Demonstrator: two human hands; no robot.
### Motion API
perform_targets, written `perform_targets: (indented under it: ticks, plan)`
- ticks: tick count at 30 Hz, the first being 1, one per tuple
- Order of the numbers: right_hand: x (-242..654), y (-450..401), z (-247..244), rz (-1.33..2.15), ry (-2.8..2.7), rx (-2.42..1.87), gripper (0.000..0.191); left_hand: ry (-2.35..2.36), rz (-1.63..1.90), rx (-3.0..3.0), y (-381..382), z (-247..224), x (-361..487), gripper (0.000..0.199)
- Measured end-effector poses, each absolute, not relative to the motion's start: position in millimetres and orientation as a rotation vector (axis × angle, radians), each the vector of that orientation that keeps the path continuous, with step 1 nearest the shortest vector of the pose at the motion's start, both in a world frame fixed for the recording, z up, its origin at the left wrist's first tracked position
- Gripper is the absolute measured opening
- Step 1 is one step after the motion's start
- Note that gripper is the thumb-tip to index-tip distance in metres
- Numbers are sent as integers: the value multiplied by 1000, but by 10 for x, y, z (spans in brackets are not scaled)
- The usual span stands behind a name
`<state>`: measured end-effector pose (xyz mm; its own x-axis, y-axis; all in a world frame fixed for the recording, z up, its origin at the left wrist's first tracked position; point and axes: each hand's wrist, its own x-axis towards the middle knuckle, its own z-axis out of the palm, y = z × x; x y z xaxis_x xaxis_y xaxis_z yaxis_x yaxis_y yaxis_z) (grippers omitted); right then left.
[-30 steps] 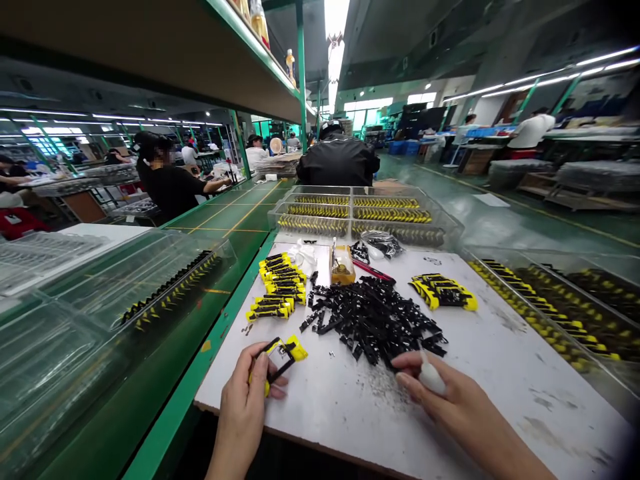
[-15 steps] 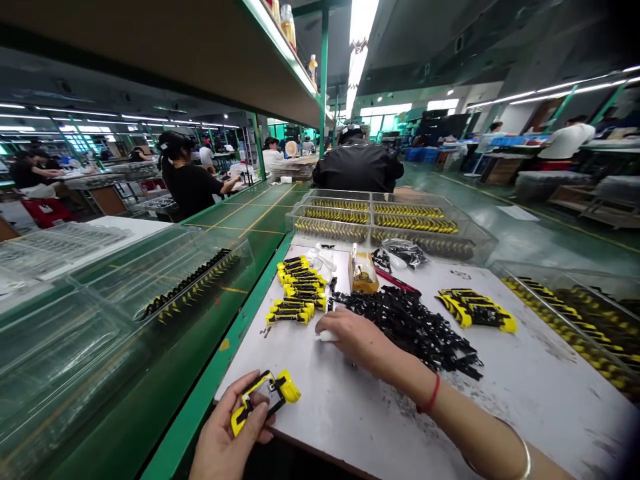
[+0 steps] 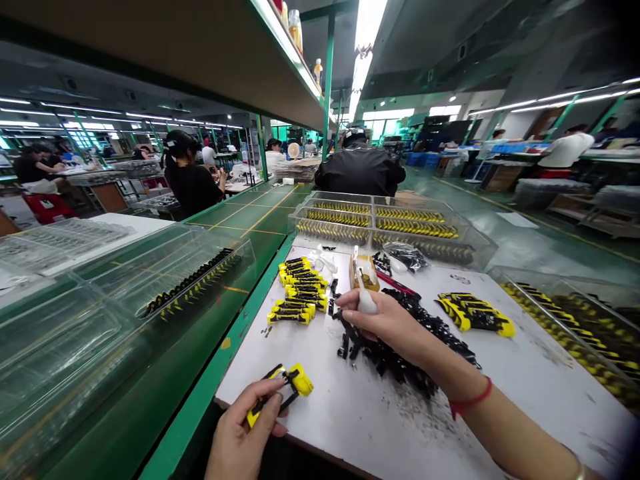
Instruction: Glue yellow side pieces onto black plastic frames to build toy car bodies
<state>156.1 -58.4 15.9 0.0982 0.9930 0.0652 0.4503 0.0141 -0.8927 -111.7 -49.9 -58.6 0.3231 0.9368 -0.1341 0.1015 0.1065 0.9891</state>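
My left hand point(image 3: 255, 417) is closed round a yellow-and-black plastic part point(image 3: 300, 380) at the table's near left edge; the fingers cover much of its middle. In my right hand point(image 3: 383, 319) is a small white squeeze bottle point(image 3: 367, 304), its narrow nozzle pointing up. That hand hovers over the left side of a heap of loose black pieces point(image 3: 425, 333). To its left lies a row of yellow-and-black parts point(image 3: 300, 293). Just beyond stands a small open yellowish box point(image 3: 371, 275).
More yellow-and-black parts point(image 3: 477, 313) are stacked right of the heap. Clear plastic trays of parts stand at the back point(image 3: 373, 227) and right point(image 3: 565, 320). Another tray point(image 3: 200, 287) rests on the green bench to the left. A person in a black jacket point(image 3: 357, 167) sits ahead.
My right hand has lifted and moved right and away from me, its bottle now upright with the nozzle up. My left hand has shifted slightly right with the part, its fingers now further over it.
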Motion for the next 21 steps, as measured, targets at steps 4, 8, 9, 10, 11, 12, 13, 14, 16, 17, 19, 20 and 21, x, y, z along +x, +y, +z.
perform_targets:
  ticks: [4, 8, 9, 10, 11, 12, 13, 14, 16, 17, 19, 20, 21]
  plan:
    - [1494, -960, 244, 1293, -1084, -1416, 32, 892, 763, 1434, -617, -462, -743, 33]
    - [1386, -1238, 236, 1395, -1082, -1405, 28, 707, 622, 1525, -754, -335, -380, 23]
    - [1371, -1278, 238, 1399, -1103, -1405, 25, 680, 588, 1531, -783, -321, -314, 20]
    - [1363, -1308, 243, 1387, -1130, -1411, 23, 661, 566, 1528, -809, -317, -261, 18]
    - [1361, -1333, 251, 1362, -1159, -1423, 21, 648, 554, 1516, -833, -320, -220, 18]
    - [1365, -1353, 258, 1328, -1185, -1437, 19, 636, 547, 1500, -854, -328, -190, 18]
    - [1373, -1374, 265, 1294, -1207, -1448, 17, 629, 542, 1485, -875, -340, -168, 18]
    - [1384, -1395, 269, 1267, -1225, -1461, 16, 628, 539, 1474, -894, -352, -154, 19]
    - [1410, -1450, 267, 1193, -1257, -1502, 15, 631, 537, 1461, -927, -372, -140, 20]
    - [1425, -1486, 260, 1120, -1274, -1533, 15, 636, 543, 1455, -940, -379, -136, 21]
    - [1456, -1572, 233, 899, -1329, -1614, 12, 656, 565, 1444, -958, -390, -128, 23]
    - [1472, -1621, 213, 780, -1361, -1654, 11, 666, 575, 1440, -961, -397, -123, 24]
    - [1487, -1673, 188, 680, -1396, -1688, 11, 678, 586, 1440, -961, -405, -116, 24]
